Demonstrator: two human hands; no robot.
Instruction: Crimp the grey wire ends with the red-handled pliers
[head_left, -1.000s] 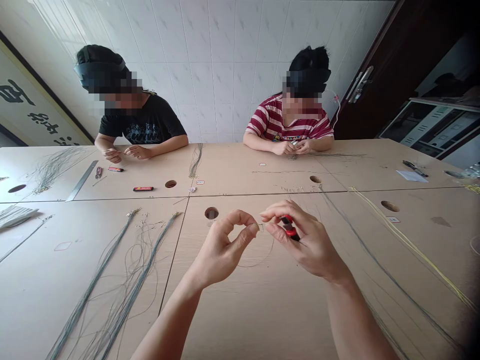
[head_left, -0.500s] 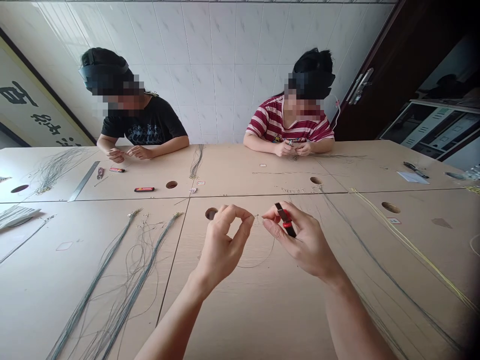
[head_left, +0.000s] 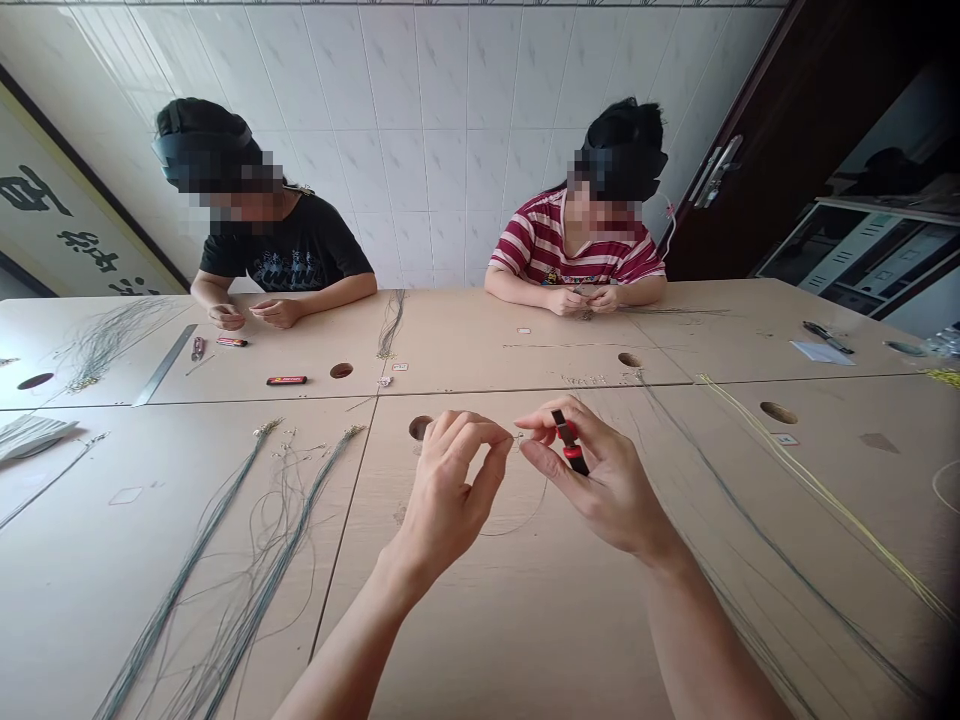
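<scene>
Thin cord [head_left: 521, 528] is pinched in left hand [head_left: 450, 485], right hand [head_left: 619, 490] clasps tool [head_left: 573, 452], room before table seam [head_left: 340, 540]

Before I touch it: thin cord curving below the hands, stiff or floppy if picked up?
Probably flexible with some spring: the thin cord curves smoothly, no kink visible. Likely very light, given how fine it looks. May tangle easily: the similar-looking loose strands on the left lie in crossing loops.

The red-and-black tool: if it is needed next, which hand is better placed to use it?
Probably the right hand: it holds the red-and-black tool, while the left hand seems to pinch a small piece between thumb and finger.
</scene>
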